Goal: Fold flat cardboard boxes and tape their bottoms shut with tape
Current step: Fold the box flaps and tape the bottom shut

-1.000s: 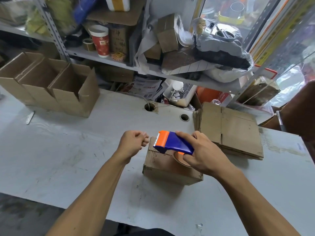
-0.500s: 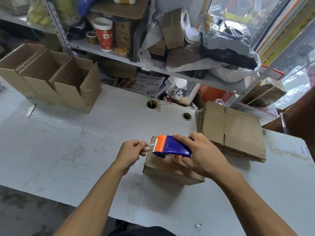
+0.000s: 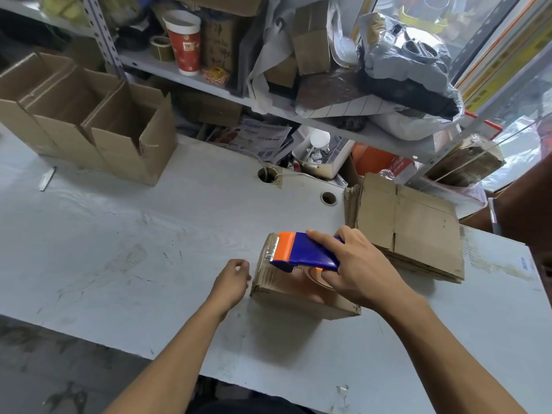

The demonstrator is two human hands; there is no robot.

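A small folded cardboard box (image 3: 286,297) lies on the white table (image 3: 149,234), closed flaps facing up. My right hand (image 3: 361,273) grips a blue and orange tape dispenser (image 3: 307,253) on top of the box. The dispenser's orange toothed end sits at the box's upper left edge, where shiny tape shows. My left hand (image 3: 231,282) hovers just left of the box with loosely curled fingers near its side wall. I see nothing held in it. A stack of flat cardboard boxes (image 3: 418,228) lies to the right.
Three folded open boxes (image 3: 125,144) stand in a row at the table's far left, a small white tool (image 3: 46,179) in front of them. Two cable holes (image 3: 328,198) pierce the table behind the box. A cluttered metal shelf (image 3: 209,88) rises behind the table.
My left hand let go of the tape end and dropped down beside the box's left wall. The dispenser moved left and down onto the box's left edge.
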